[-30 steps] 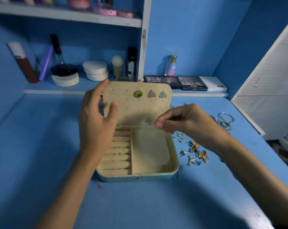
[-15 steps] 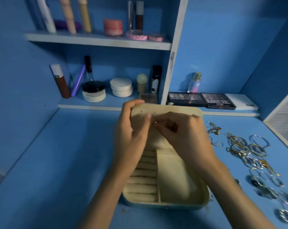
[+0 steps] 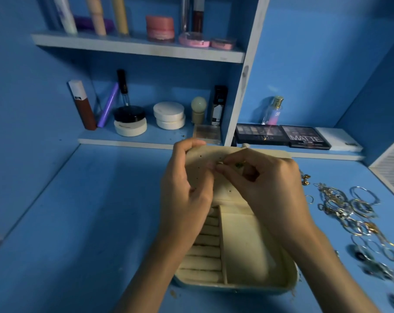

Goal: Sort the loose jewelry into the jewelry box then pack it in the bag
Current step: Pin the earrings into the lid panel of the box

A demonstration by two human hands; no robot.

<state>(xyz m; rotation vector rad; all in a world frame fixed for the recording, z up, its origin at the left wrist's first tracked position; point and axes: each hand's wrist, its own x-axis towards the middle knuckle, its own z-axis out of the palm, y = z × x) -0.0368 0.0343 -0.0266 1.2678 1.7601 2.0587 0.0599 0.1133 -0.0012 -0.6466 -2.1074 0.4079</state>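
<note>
Across the centre of the frame, working over the jewelry box (image 3: 248,245), lying open on the blue tabletop (image 3: 90,222) with its cream lining facing up. Gripping the perforated lid panel (image 3: 198,170) at its upper left edge with the left hand (image 3: 184,195), thumb on the front and fingers curled behind, seemingly bracing the soft panel against the push of a post. Pinching a small gold-toned earring (image 3: 221,163) between thumb and forefinger of the right hand (image 3: 266,184), other fingers loosely curled, and pressing it at a hole near the panel's upper middle; not possible to tell whether it is through yet. Partly covering, with the same hand, a green stud (image 3: 238,164) seated just right of the pinch. Leaving bare, below the hands, the ring rolls (image 3: 205,251) in the left compartment and the open tray to their right, with nothing visible in either. Leaving the loose jewelry (image 3: 349,211), a tangle of hoops, rings and chains, along the right edge of the frame, apart from the box yet probably placed for easy reach by the right hand. Ignoring the eyeshadow palettes (image 3: 282,136) on the low shelf at upper right. Finding no bag anywhere in view. Judging from the pile, standing early in the sorting, with packing not yet begun.
</note>
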